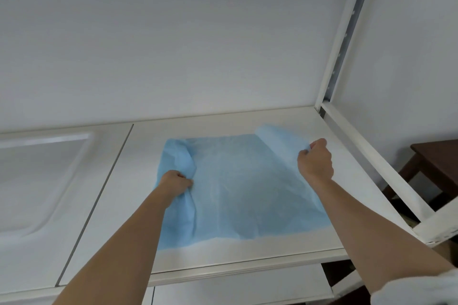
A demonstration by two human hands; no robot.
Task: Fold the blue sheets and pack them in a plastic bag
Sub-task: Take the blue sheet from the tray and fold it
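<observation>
While a blue sheet [238,186] lies spread on a white shelf board [247,255], two bare hands hold its side edges. The left hand [174,182] bunches the left edge in curled fingers; the right hand [316,160] grips the lifted right edge, which curls upward. Beside the board on the left sits a white moulded panel [42,176]. A white metal rack post [347,32] rises at right against a white wall [173,44], with a dark wooden table [436,158] beyond.
</observation>
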